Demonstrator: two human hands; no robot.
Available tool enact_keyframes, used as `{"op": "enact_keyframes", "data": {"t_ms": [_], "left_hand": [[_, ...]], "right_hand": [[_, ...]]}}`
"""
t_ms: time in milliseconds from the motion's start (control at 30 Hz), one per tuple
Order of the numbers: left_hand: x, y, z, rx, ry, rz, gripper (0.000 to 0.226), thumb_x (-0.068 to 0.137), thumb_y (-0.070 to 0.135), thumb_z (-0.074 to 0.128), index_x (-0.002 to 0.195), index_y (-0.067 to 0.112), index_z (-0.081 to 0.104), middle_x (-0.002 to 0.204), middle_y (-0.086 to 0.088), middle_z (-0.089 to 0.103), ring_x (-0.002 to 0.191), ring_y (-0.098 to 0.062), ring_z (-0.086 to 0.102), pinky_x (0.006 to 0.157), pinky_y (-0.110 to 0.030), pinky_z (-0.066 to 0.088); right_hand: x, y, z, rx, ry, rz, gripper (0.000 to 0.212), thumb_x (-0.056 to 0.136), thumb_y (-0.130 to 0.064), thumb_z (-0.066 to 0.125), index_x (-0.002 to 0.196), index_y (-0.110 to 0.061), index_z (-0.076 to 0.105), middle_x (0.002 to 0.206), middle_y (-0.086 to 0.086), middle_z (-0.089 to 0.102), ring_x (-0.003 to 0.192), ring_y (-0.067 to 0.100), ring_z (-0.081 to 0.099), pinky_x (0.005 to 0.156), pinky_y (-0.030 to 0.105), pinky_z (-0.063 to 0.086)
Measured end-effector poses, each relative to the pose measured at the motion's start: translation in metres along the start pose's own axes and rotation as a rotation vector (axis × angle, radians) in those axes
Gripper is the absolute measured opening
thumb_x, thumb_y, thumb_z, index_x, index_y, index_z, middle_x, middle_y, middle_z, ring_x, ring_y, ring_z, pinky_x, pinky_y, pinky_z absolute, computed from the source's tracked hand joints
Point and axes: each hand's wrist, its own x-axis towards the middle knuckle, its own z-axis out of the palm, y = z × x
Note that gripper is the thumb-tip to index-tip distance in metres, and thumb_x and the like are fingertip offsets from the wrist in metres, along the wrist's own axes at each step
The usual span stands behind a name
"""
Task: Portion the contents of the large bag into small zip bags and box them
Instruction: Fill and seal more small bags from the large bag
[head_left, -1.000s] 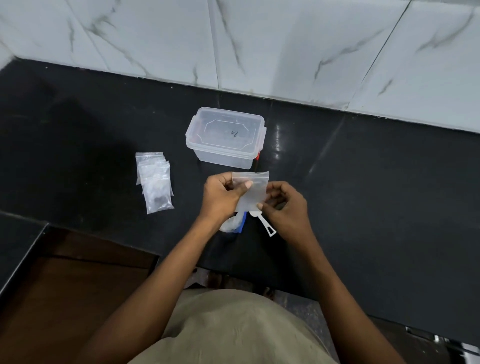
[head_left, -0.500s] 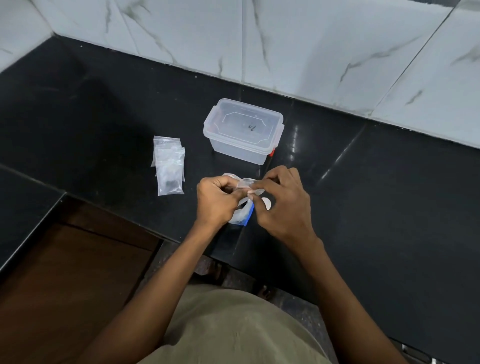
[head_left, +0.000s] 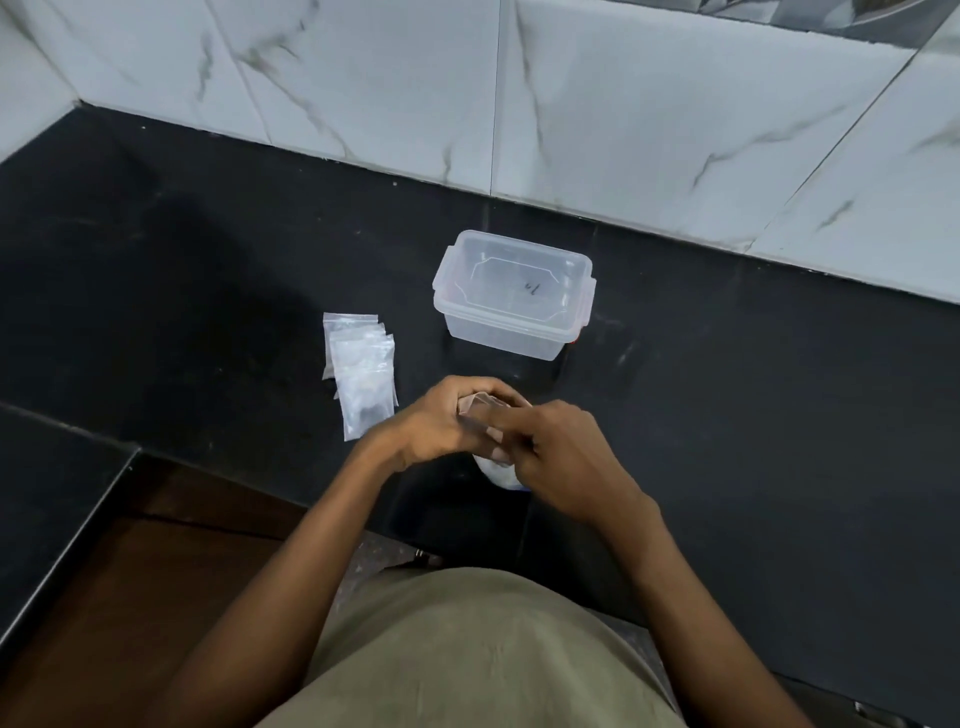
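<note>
Small zip bag (head_left: 475, 404), centre frame: mostly hidden, gripped by left hand (head_left: 441, 423) and right hand (head_left: 563, 460) fingers; large bag (head_left: 496, 470) beneath, largely covered.

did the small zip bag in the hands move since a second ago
Yes. The small zip bag was held up flat, overlapping the box's near wall; now it sits lower, crumpled between both hands, clear of the box.

Black polished counter (head_left: 779, 415) meets grey-veined white marble wall tiles (head_left: 649, 114); brown wooden floor (head_left: 130, 597) below
</note>
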Motion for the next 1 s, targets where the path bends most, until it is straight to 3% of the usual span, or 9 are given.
{"op": "enact_keyframes", "data": {"t_ms": [67, 133, 233, 333, 467, 567, 633, 833, 1000], "left_hand": [[0.003, -0.006, -0.011, 0.015, -0.014, -0.002, 0.043, 0.072, -0.008, 0.083, 0.109, 0.012, 0.072, 0.106, -0.011, 0.075, 0.101, -0.023, 0.072, 0.090, -0.037, 0.058], [0.009, -0.021, -0.021, 0.028, 0.073, -0.031, 0.032, 0.072, 0.003, 0.085, 0.099, 0.016, 0.075, 0.097, -0.007, 0.076, 0.093, -0.020, 0.071, 0.091, -0.045, 0.058], [0.022, -0.043, -0.027, 0.046, 0.425, -0.119, 0.026, 0.069, 0.012, 0.089, 0.088, 0.021, 0.073, 0.089, 0.000, 0.075, 0.087, -0.021, 0.071, 0.087, -0.041, 0.059], [0.032, -0.053, -0.022, 0.104, 0.724, -0.255, 0.024, 0.078, 0.020, 0.083, 0.093, 0.021, 0.066, 0.092, 0.004, 0.071, 0.090, -0.017, 0.068, 0.081, -0.028, 0.054], [0.044, -0.064, -0.013, 0.204, 0.654, -0.385, 0.052, 0.075, 0.032, 0.084, 0.114, 0.014, 0.053, 0.109, 0.000, 0.065, 0.097, -0.020, 0.062, 0.081, -0.031, 0.049], [0.052, -0.064, -0.007, 0.218, 0.621, -0.346, 0.062, 0.068, 0.035, 0.090, 0.113, 0.013, 0.053, 0.106, 0.003, 0.064, 0.095, -0.017, 0.062, 0.079, -0.029, 0.049], [0.059, -0.061, -0.008, 0.234, 0.597, -0.338, 0.061, 0.067, 0.031, 0.091, 0.111, 0.015, 0.052, 0.102, 0.004, 0.062, 0.092, -0.015, 0.062, 0.078, -0.027, 0.049], [0.072, -0.065, -0.014, 0.153, 0.513, -0.331, 0.060, 0.067, 0.018, 0.088, 0.115, 0.013, 0.052, 0.109, 0.000, 0.063, 0.094, -0.013, 0.064, 0.074, -0.026, 0.054], [0.074, -0.069, -0.009, 0.103, 0.507, -0.303, 0.052, 0.068, 0.014, 0.085, 0.111, 0.016, 0.054, 0.104, 0.003, 0.063, 0.094, -0.011, 0.065, 0.076, -0.027, 0.056]], "right_hand": [[0.006, -0.003, 0.004, 0.096, 0.017, 0.051, 0.042, 0.084, -0.023, 0.066, 0.122, -0.042, 0.070, 0.093, -0.011, 0.077, 0.074, 0.012, 0.066, 0.067, 0.028, 0.050], [0.012, -0.004, 0.008, 0.311, 0.115, 0.134, 0.036, 0.082, -0.019, 0.066, 0.114, -0.034, 0.077, 0.099, -0.014, 0.077, 0.085, 0.007, 0.072, 0.074, 0.030, 0.057], [0.013, 0.004, 0.014, 0.328, 0.372, 0.347, 0.021, 0.084, -0.012, 0.070, 0.098, -0.024, 0.080, 0.086, -0.015, 0.076, 0.071, 0.007, 0.071, 0.066, 0.035, 0.059], [0.005, 0.015, 0.023, 0.114, 0.341, 0.570, 0.017, 0.084, -0.020, 0.072, 0.097, -0.028, 0.077, 0.085, -0.014, 0.073, 0.076, 0.005, 0.069, 0.070, 0.034, 0.059], [0.002, 0.022, 0.046, -0.086, 0.161, 0.701, 0.024, 0.080, -0.029, 0.073, 0.104, -0.027, 0.068, 0.103, -0.008, 0.063, 0.099, 0.016, 0.057, 0.075, 0.032, 0.049], [0.011, 0.029, 0.061, -0.016, 0.098, 0.737, 0.031, 0.079, -0.024, 0.074, 0.101, -0.025, 0.052, 0.105, -0.004, 0.055, 0.100, 0.018, 0.052, 0.075, 0.032, 0.044], [0.014, 0.034, 0.067, 0.017, 0.127, 0.705, 0.029, 0.078, -0.014, 0.068, 0.095, -0.027, 0.048, 0.101, -0.003, 0.055, 0.096, 0.021, 0.054, 0.073, 0.033, 0.045], [0.015, 0.043, 0.071, -0.105, 0.180, 0.622, 0.033, 0.075, -0.012, 0.067, 0.106, -0.021, 0.075, 0.114, 0.000, 0.062, 0.104, 0.022, 0.055, 0.084, 0.039, 0.053], [0.014, 0.037, 0.077, -0.050, 0.395, 0.523, 0.017, 0.077, -0.009, 0.066, 0.088, -0.016, 0.075, 0.093, -0.007, 0.058, 0.090, 0.014, 0.055, 0.066, 0.030, 0.050]]}}
